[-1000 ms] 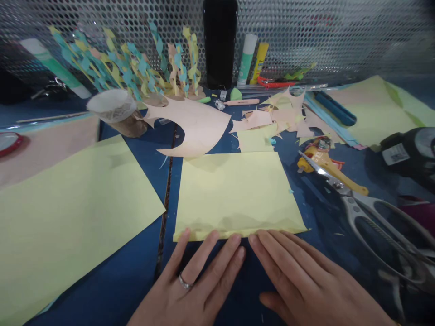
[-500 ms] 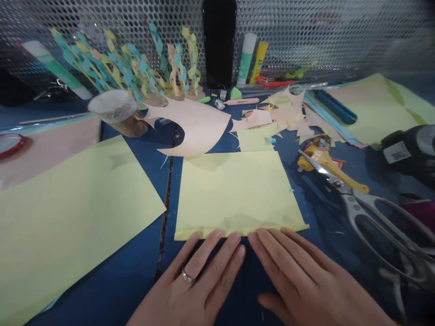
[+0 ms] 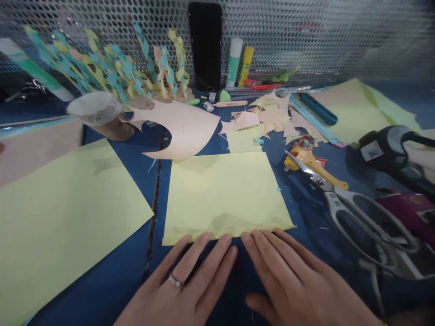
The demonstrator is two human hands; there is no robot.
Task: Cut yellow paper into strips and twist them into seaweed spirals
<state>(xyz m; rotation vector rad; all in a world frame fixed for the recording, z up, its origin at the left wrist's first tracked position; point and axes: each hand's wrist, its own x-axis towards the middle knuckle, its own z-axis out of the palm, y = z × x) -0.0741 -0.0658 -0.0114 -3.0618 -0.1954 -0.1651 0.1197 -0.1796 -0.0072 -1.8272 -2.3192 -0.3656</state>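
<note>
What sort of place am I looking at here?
Probably a papercraft work area on a blue tabletop: silver metal scissors with looped handles lie right of a pale-yellow rectangular paper sheet, and a pale-pink paper piece with curved cut-outs lies beyond it.

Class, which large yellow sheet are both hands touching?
The middle sheet: the left hand and right hand touch its near edge. The left sheet and far-right sheet lie untouched.

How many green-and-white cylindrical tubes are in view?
2. One green-and-white cylindrical tube slants at the far left; the other stands just right of the black rectangular phone. More may be hidden.
</note>
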